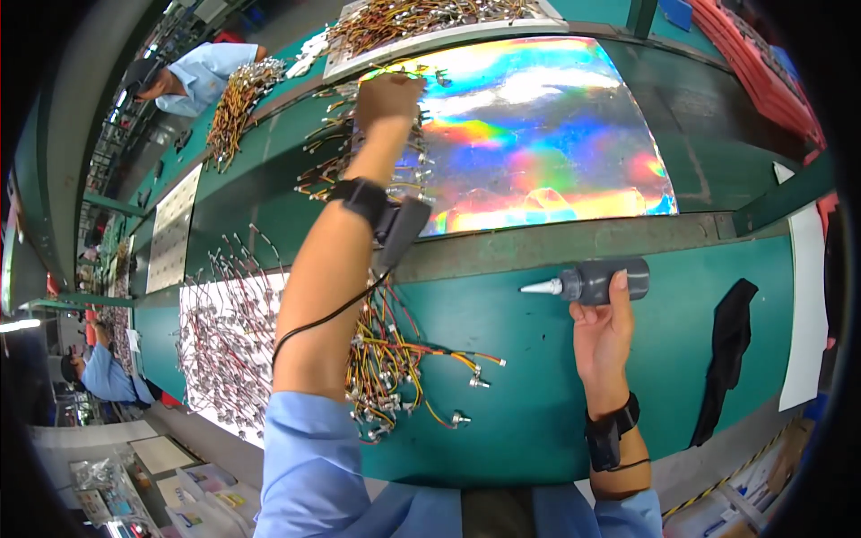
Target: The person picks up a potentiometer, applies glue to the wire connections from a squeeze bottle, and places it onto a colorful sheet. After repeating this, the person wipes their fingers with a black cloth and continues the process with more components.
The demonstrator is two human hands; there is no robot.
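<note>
My left hand (pixel 388 100) reaches over the far left corner of a shiny rainbow-reflecting sheet (pixel 538 117). Its fingers curl closed, and the back of the hand hides whatever they hold. Beside and under it, a row of wired parts (pixel 336 166) with yellow and dark leads lies along the sheet's left edge. On the right, my right hand (pixel 603 336) grips a dark squeeze bottle (pixel 587 282), held sideways above the green table with its pale nozzle pointing left. A bundle of red, yellow and black wired parts (pixel 386 377) lies near my left forearm.
Many wired parts cover a white sheet (pixel 190 309) at left. A tray (pixel 439 40) heaped with wires stands at the back. A black cloth-like strip (pixel 731 327) lies at right. Co-workers in blue (pixel 202 76) sit at left. Red bins (pixel 753 72) line the far right.
</note>
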